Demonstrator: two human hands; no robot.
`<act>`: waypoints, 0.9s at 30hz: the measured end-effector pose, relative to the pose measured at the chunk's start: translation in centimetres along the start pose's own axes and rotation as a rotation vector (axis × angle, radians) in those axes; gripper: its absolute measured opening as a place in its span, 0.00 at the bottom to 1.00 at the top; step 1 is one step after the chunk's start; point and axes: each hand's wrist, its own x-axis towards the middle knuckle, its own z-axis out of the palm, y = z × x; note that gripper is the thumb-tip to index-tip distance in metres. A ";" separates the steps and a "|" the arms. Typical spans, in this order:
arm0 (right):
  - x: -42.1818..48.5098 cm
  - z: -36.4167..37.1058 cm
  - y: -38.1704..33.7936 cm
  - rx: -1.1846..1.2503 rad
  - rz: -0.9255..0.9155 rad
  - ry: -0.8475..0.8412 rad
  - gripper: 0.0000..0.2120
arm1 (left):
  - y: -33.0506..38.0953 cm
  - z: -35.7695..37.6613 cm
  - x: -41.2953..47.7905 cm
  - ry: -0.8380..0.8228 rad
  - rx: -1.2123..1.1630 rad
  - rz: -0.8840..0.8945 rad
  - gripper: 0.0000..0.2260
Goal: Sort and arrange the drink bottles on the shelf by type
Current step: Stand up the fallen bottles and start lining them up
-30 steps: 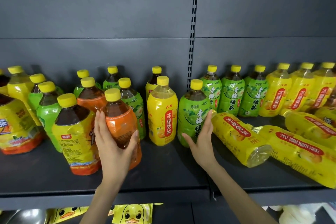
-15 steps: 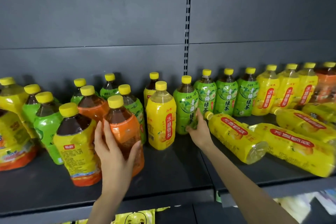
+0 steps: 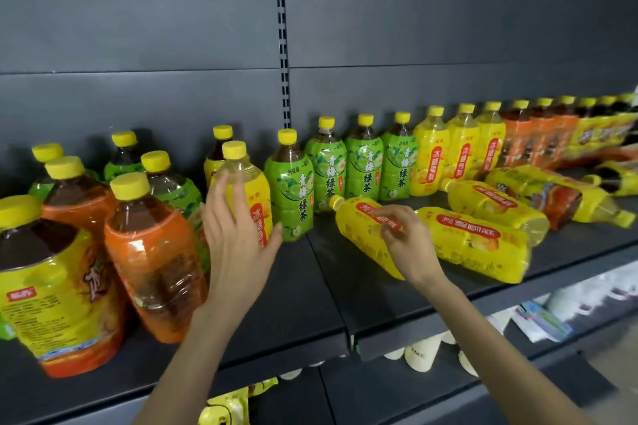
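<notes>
— What is the left hand (image 3: 238, 252) doing?

— It is spread wide; the fingers (image 3: 221, 197) are nearly straight and lie up the near side of the upright yellow bottle (image 3: 257, 193), the thumb splayed out low on the other side; laid against it rather than curled round it, as far as I can see.

— And what stands about that hand?

— Just left of the wrist, an orange bottle (image 3: 152, 252), upright; just right of the thumb, a green tea bottle (image 3: 291, 190), also upright, close beside the yellow one; all of them on the dark shelf (image 3: 303, 286).

— The right hand (image 3: 411, 245)?

— Curled; its fingers (image 3: 392, 217) are bent down onto the lying yellow bottle (image 3: 359, 235) and grip it at the red label, about mid-body; that bottle lies on its side on the shelf, cap pointing away from the hand toward the green bottles at the back.

— Anything past that hand?

— To its right a second yellow bottle (image 3: 476, 245) lies flat, just beside the knuckles; whether the two bottles touch I cannot tell, the hand hides it.
</notes>
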 end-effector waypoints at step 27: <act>7.7 0.4 4.0 -0.468 0.009 -0.617 0.39 | -0.4 3.4 2.0 0.020 0.051 -0.347 0.40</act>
